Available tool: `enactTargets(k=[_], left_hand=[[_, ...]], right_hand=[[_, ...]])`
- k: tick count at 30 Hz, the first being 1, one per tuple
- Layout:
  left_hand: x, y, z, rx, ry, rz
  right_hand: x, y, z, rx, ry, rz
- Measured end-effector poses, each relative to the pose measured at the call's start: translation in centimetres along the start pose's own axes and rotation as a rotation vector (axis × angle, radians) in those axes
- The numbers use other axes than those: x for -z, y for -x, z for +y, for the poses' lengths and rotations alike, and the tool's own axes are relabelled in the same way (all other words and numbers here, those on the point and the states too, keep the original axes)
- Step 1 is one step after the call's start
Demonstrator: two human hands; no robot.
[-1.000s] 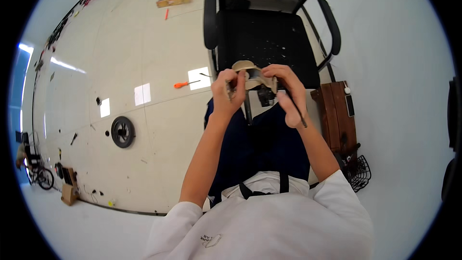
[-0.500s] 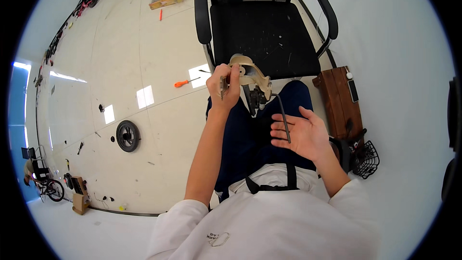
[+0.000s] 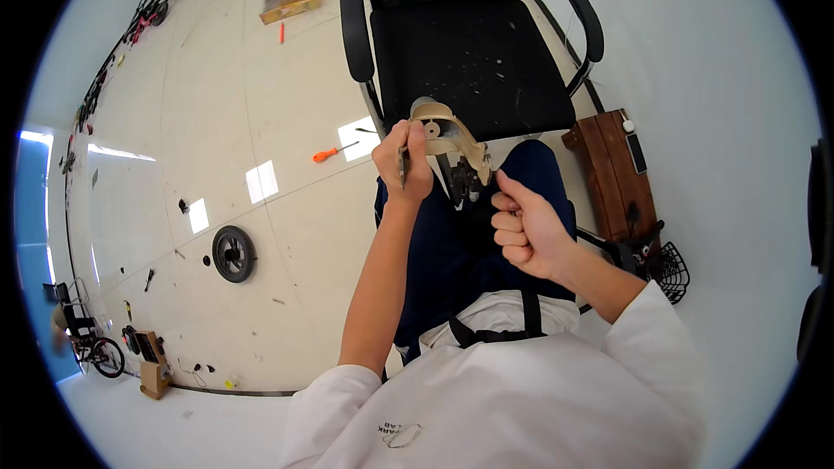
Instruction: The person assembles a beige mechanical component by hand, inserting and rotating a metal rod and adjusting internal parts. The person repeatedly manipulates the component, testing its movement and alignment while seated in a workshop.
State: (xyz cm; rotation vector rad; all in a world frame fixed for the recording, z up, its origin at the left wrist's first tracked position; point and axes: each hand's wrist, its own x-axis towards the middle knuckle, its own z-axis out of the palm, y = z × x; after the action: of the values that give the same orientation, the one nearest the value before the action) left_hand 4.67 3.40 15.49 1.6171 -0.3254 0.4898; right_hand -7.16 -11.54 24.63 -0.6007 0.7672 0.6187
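Note:
My left hand (image 3: 405, 159) is closed on one side of a beige, fork-shaped metal part (image 3: 459, 135), held above my lap at the chair's front edge. A dark mechanism (image 3: 465, 181) that looks like a brake caliper hangs on the part's right side. My right hand (image 3: 532, 230) is curled into a fist just right of that mechanism, thumb uppermost near the part's lower right end. A black L-shaped hex key lies in this hand; the fingers now hide nearly all of it.
A black armchair (image 3: 465, 56) stands before me, small hardware on its seat. On the floor at left lie an orange screwdriver (image 3: 325, 155) and a black wheel (image 3: 234, 254). At right, a brown wooden box (image 3: 605, 182) carries a phone (image 3: 637, 154); a black wire basket (image 3: 674, 274) is behind.
My right hand has gone from spread fingers, with the hex key across them, to a closed fist, moving slightly up. The left hand and beige part stay nearly still. The view has shifted slightly.

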Motion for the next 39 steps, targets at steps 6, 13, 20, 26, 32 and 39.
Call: enactTargets(k=[6, 13, 20, 26, 32, 39], left_hand=[[0.7, -0.5, -0.1, 0.116, 0.047, 0.067], [2.0, -1.2, -2.9, 0.213, 0.229, 0.181], [2.3, -1.5, -2.1, 0.258, 0.207, 0.169], [1.5, -0.9, -0.7, 0.101, 0.101, 0.064], [0.9, -0.4, -0.8, 0.017, -0.019, -0.044], [1.4, -0.4, -1.0, 0.032, 0.032, 0.008]], right_hand=[[0.6, -3.1, 2.2, 0.360, 0.248, 0.007], [1.7, -8.1, 2.1, 0.796, 0.731, -0.001], [5.3, -14.1, 0.5, 0.788, 0.730, 0.047], [3.3, -14.9, -5.0, 0.456, 0.720, 0.145], [-1.7, -10.9, -9.1, 0.509, 0.795, -0.079], [6.8, -11.0, -2.4, 0.546, 0.597, 0.276]])
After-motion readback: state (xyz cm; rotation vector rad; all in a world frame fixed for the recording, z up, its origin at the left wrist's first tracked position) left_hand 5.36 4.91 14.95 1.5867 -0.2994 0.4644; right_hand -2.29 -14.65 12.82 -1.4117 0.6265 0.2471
